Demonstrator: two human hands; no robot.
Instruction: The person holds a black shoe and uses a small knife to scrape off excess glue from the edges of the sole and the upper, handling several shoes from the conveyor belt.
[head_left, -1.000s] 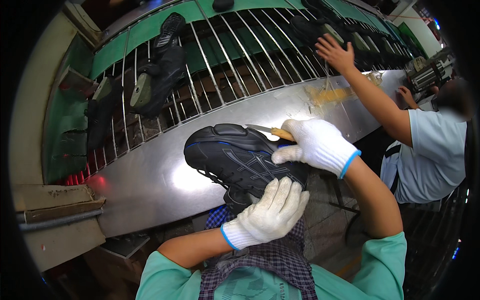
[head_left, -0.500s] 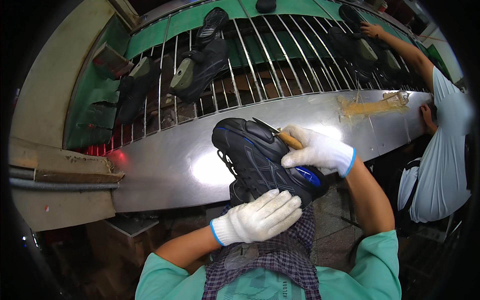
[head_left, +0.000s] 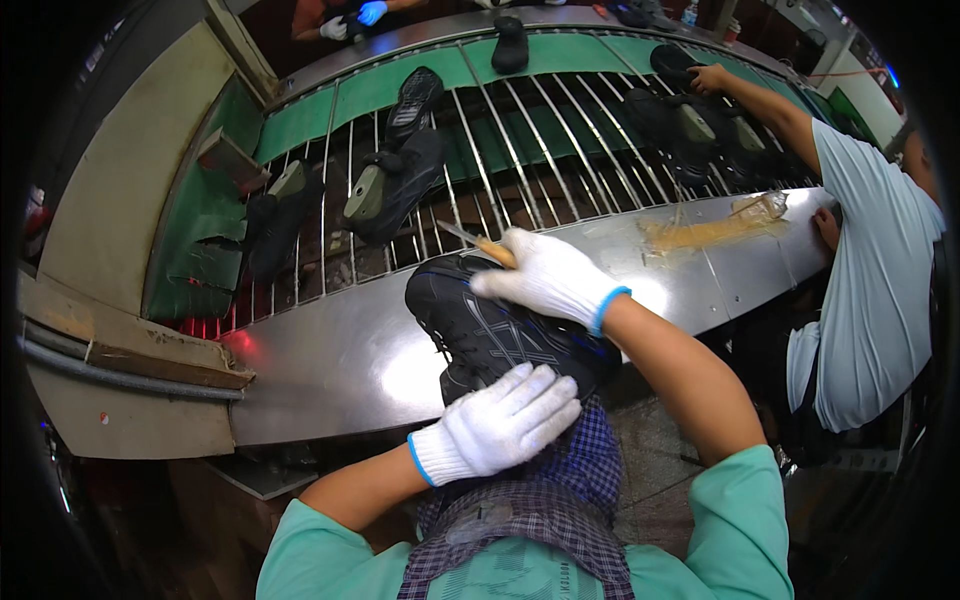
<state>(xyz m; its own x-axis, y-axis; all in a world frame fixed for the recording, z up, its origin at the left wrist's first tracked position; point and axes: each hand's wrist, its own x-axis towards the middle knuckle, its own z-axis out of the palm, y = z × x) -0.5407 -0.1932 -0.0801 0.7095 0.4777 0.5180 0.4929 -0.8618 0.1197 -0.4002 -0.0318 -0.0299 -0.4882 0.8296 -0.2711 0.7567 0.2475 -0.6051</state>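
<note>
A black sports shoe (head_left: 490, 330) with dark laces and grey side stripes lies on its side over my lap and the near edge of the metal ledge. My left hand (head_left: 495, 425), in a white knitted glove with a blue cuff, is pressed against its near side, fingers stretched flat and the thumb hidden. Above the upper part of the shoe, my right hand (head_left: 550, 275), gloved the same way, is closed round a wooden-handled knife (head_left: 495, 250). Its narrow metal blade points to the far left, off the shoe, over the rack's near edge.
Beyond the metal ledge (head_left: 310, 375) runs a rack of metal bars (head_left: 540, 130) holding several black shoes (head_left: 410, 190). A co-worker in a pale shirt (head_left: 865, 270) reaches over it at right. Another person's gloved hands (head_left: 370, 13) show at the far side. Cardboard (head_left: 160, 355) edges the left.
My right hand has moved left across the shoe with the knife, covering the blue heel part. The shoe has shifted slightly left, and the view takes in more of the far side.
</note>
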